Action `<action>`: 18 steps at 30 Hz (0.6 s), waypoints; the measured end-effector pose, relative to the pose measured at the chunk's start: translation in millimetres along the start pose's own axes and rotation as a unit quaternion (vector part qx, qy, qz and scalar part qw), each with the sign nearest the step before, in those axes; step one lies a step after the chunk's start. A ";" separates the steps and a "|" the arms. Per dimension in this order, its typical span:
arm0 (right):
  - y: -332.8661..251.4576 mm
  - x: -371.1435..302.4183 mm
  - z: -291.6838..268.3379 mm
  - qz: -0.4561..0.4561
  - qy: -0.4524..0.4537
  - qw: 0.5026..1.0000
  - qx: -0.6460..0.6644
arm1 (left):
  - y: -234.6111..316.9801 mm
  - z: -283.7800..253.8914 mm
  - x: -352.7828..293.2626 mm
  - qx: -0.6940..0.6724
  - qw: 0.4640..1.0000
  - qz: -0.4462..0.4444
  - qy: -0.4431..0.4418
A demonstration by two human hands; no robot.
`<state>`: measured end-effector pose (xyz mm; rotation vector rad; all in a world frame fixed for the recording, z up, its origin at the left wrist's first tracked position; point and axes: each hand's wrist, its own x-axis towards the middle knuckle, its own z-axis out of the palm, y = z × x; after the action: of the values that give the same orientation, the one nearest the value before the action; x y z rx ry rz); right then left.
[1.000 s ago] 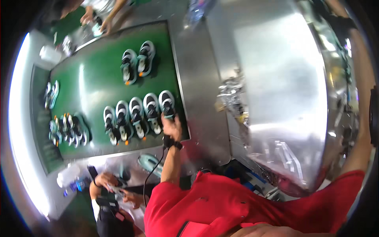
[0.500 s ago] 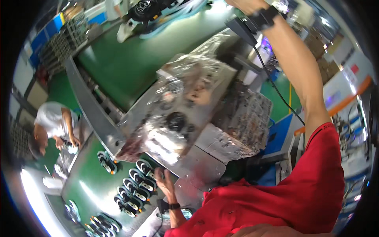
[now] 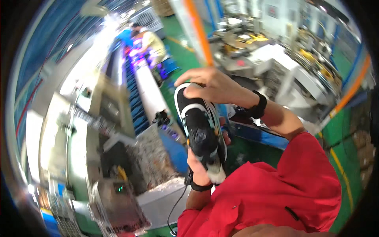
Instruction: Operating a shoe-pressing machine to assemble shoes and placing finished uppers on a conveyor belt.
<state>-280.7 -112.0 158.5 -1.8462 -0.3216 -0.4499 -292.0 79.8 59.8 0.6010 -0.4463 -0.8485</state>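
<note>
A black sneaker (image 3: pixel 194 116) with white trim and a pale sole is held up in front of my red shirt, its toe pointing away from me. My left hand (image 3: pixel 198 168) grips it from below near the heel, and fingertips show along the far side of the shoe. Over the toe lies my right hand (image 3: pixel 209 85), its thumb pressed on the upper and its fingers bent across the front edge. Both wrists wear dark bands, and a thin black cable hangs from the left one.
A long conveyor (image 3: pixel 152 89) under purple light runs toward a person (image 3: pixel 154 45) in yellow. Small black items (image 3: pixel 161 117) sit on its near end. A foil-covered machine part (image 3: pixel 152 158) stands at left. An orange post (image 3: pixel 199 33) rises beyond; cluttered equipment fills the right.
My view has swung from the green belt with several shoes to the conveyor and equipment. My hands, apart before, have come together on a sneaker.
</note>
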 end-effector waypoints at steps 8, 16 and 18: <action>99.6 -244.2 -143.0 0.033 0.315 0.942 0.112 | -189.3 66.8 161.5 0.293 0.952 0.016 -0.088; 120.8 -406.4 -260.6 0.195 0.648 0.734 -0.057 | -397.2 119.6 297.3 0.325 0.901 -0.228 -0.171; 102.4 -426.3 -272.1 0.200 0.686 0.697 -0.053 | -457.0 114.7 346.2 0.374 0.894 -0.210 -0.127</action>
<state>-654.8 -401.2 -48.3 -1.1534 1.1260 -1.3776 -411.0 -467.7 -107.4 1.3417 -0.9199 -1.1757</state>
